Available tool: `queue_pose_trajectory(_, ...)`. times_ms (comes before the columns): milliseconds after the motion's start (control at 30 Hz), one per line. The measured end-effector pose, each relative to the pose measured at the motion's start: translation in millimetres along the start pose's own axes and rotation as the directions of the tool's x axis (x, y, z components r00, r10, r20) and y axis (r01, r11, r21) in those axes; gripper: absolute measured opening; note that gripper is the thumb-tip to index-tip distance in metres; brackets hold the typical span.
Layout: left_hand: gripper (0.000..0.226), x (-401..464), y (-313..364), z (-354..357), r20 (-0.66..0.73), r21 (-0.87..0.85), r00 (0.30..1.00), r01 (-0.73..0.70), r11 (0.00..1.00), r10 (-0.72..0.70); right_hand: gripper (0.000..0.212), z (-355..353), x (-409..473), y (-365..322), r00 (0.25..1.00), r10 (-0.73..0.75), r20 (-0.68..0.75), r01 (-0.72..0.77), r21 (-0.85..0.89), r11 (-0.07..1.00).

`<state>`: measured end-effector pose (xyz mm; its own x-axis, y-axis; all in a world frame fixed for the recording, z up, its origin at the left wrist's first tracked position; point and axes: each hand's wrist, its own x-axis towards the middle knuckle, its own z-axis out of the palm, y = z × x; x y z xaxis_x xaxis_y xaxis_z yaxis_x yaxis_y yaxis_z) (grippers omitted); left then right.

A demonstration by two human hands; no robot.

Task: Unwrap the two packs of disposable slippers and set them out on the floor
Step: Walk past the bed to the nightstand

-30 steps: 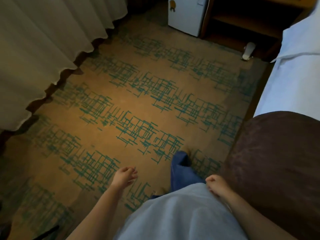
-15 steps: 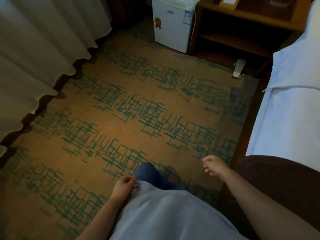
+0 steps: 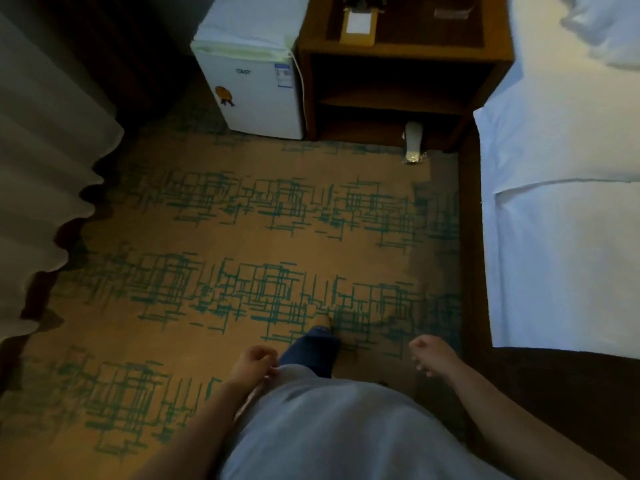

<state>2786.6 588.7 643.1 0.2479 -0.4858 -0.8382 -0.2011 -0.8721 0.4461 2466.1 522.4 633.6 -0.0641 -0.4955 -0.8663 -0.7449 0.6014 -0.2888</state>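
Observation:
A white wrapped pack of slippers [image 3: 413, 142] sticks out of the bottom shelf of the wooden nightstand [image 3: 401, 50], far ahead and to the right. Only one pack shows. My left hand [image 3: 254, 367] hangs beside my grey shirt with its fingers curled and nothing in it. My right hand [image 3: 431, 353] is held out over the carpet, fingers loosely curled and empty. Both hands are far from the pack. One leg in blue trousers [image 3: 311, 349] steps forward between them.
Tan carpet with teal line patterns [image 3: 242, 230] stretches ahead. A small white fridge [image 3: 254, 91] stands left of the nightstand. White curtains [image 3: 38, 168] hang on the left. A bed with white sheets [image 3: 561, 209] and a dark runner lies on the right.
The view has advanced toward the nightstand and fridge, which now show more fully. My right hand has lifted off my shirt and swung out to the right. My left hand stays by my side.

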Motion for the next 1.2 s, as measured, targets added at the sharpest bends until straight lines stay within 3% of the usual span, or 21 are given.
queue_pose_trajectory(200,0.024,62.7,96.5,-43.5,0.051,0.170,0.999,0.009,0.985,-0.018,0.019,-2.9,17.6,-32.5,0.997,0.045,-0.057,-0.042,0.042,0.998)
queue_pose_trajectory(333,0.016,96.7,152.2,-46.0,0.046,0.058,0.999,-0.019,0.998,0.016,0.013,-19.4,31.3,-45.2,0.993,0.077,-0.095,-0.069,0.084,0.994)
queue_pose_trajectory(633,0.020,144.1,243.9,1.4,-0.021,-0.091,1.000,-0.012,0.996,0.011,0.015,-96.0,98.8,-66.7,0.994,0.105,-0.017,-0.102,0.132,0.986)
queue_pose_trajectory(767,0.015,159.2,275.4,39.6,-0.003,-0.058,1.000,0.029,0.998,-0.030,0.013,-158.3,135.9,-79.6,0.994,0.111,-0.014,-0.107,0.172,0.979)
queue_pose_trajectory(900,0.015,172.9,305.8,66.9,0.034,-0.006,0.998,0.060,0.998,-0.059,0.025,-218.3,172.7,-96.9,0.984,0.173,0.052,-0.180,0.215,0.960)
queue_pose_trajectory(1200,0.017,202.9,355.7,72.7,0.043,0.160,0.998,0.046,0.986,-0.054,0.020,-306.9,225.0,-160.1,0.979,0.190,0.069,-0.202,0.404,0.892)
